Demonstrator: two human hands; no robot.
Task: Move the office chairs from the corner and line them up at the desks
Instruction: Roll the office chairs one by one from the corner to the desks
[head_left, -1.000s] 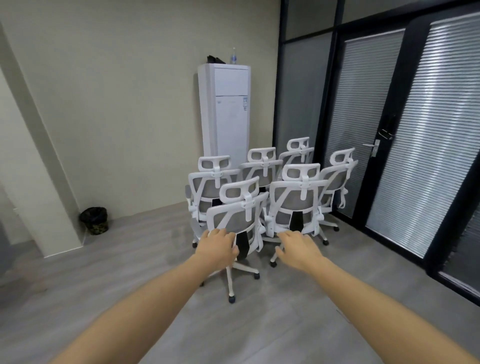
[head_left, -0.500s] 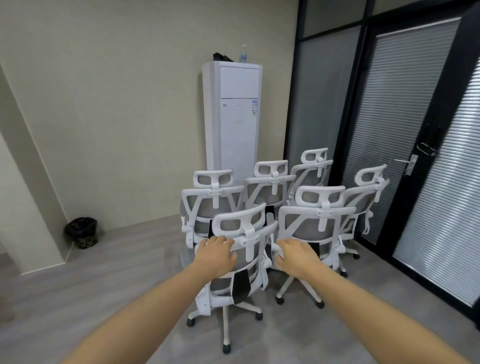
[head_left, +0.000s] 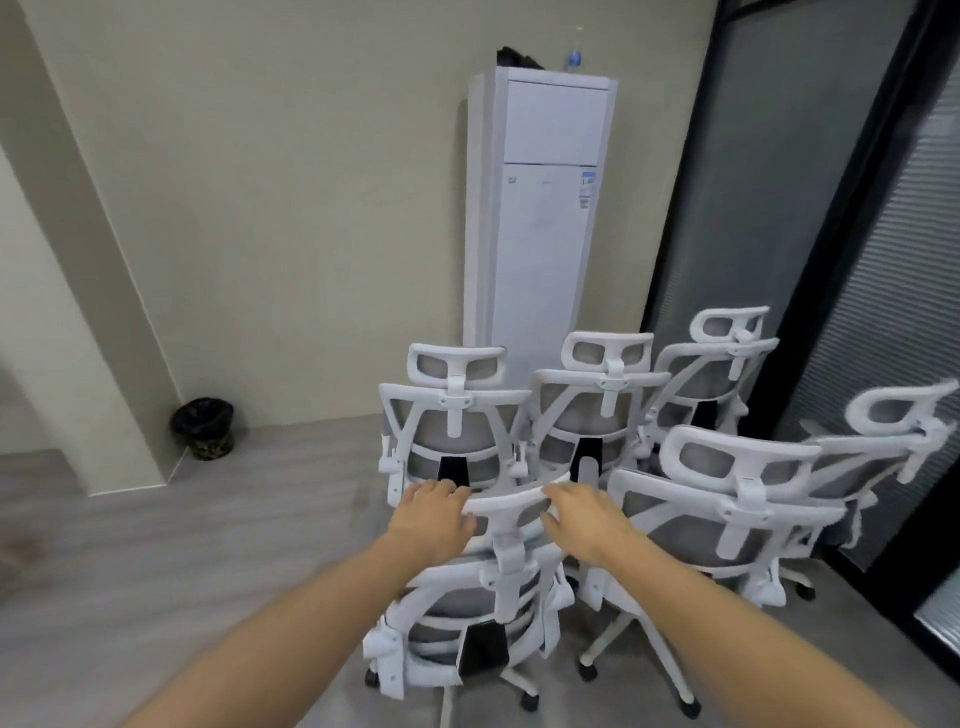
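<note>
Several white office chairs with grey mesh backs stand bunched in the corner, all with their backs to me. The nearest chair (head_left: 483, 613) is right below me. My left hand (head_left: 431, 514) lies on the left end of its white headrest (head_left: 511, 506), fingers curled over the top edge. On the right end rests my right hand (head_left: 582, 517), fingers bent over the frame. A second front chair (head_left: 727, 525) stands close to the right, touching or nearly touching the nearest one. No desks are in view.
A tall white floor air conditioner (head_left: 540, 208) stands behind the chairs against the beige wall. Dark glass partitions with blinds (head_left: 883, 260) run along the right. A small black bin (head_left: 205, 428) sits by a wall pillar at the left. Grey floor stretches left.
I have come closer to the chairs. Both hands moved from the nearest chair's backrest up onto its headrest, and the view now looks down on it.
</note>
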